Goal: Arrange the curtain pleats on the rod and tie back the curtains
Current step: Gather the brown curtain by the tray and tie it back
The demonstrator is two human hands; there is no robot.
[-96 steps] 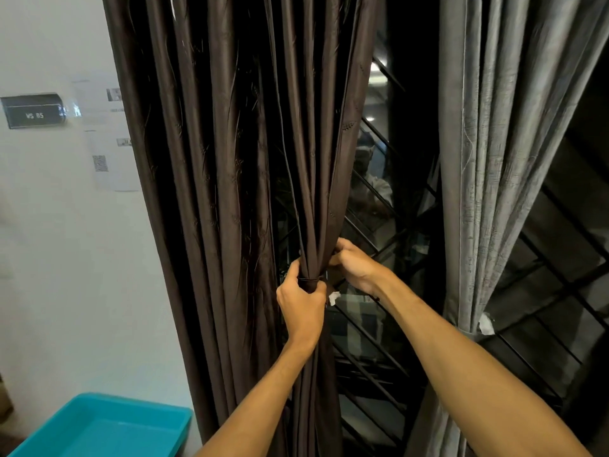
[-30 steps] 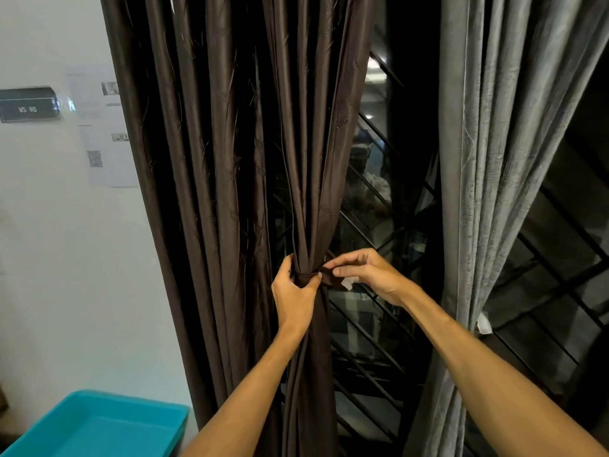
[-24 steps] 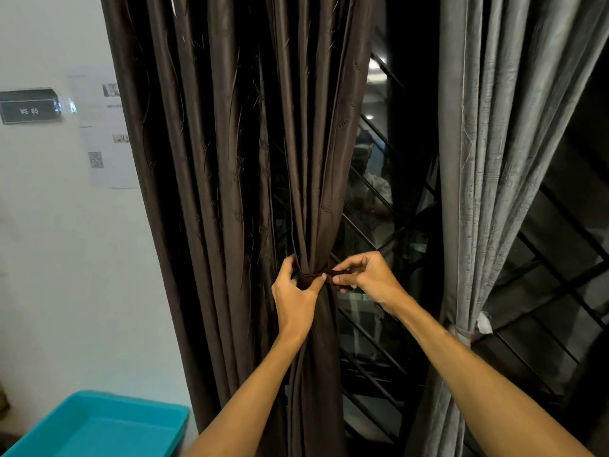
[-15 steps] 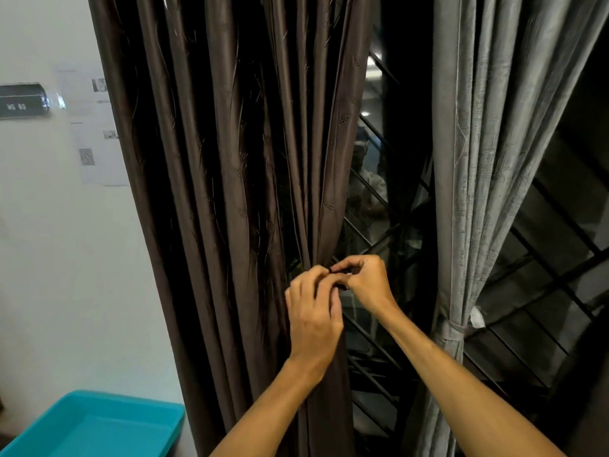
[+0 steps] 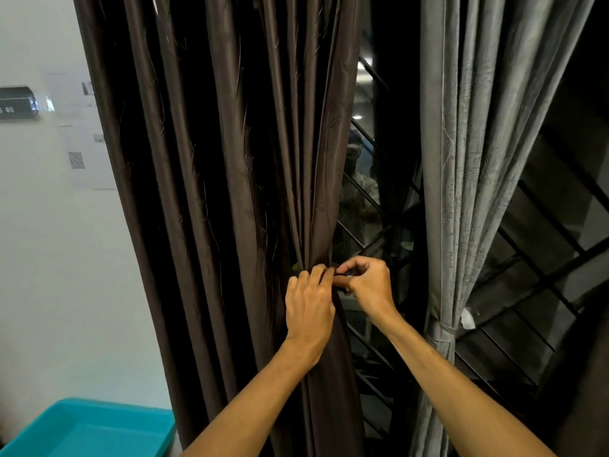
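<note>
From the head camera, the dark brown curtain (image 5: 230, 192) hangs in long, glossy vertical pleats with a faint leaf-like woven pattern, and serves as the landmark. At its right edge the folds are gathered into a narrow waist. The left hand (image 5: 309, 308) lies over that waist, back of the hand toward the camera, fingers curled around the bunched fabric. Just right of it, touching fingertip to fingertip, the right hand (image 5: 369, 285) pinches the end of a thin dark tieback strap (image 5: 339, 275) between thumb and forefinger; most of the strap is hidden under the fingers.

Right of the brown curtain, past a dark gap with black diagonal window bars (image 5: 379, 225), a grey curtain (image 5: 468, 159) of matte, slubby weave hangs already cinched by a matching grey tieback (image 5: 441, 334).

Left of the brown curtain is a smooth white wall (image 5: 49, 258) with a small dark sign (image 5: 16, 107) and paper notices (image 5: 82, 153). Below them sits a teal plastic tub (image 5: 89, 430) with rounded rim.
</note>
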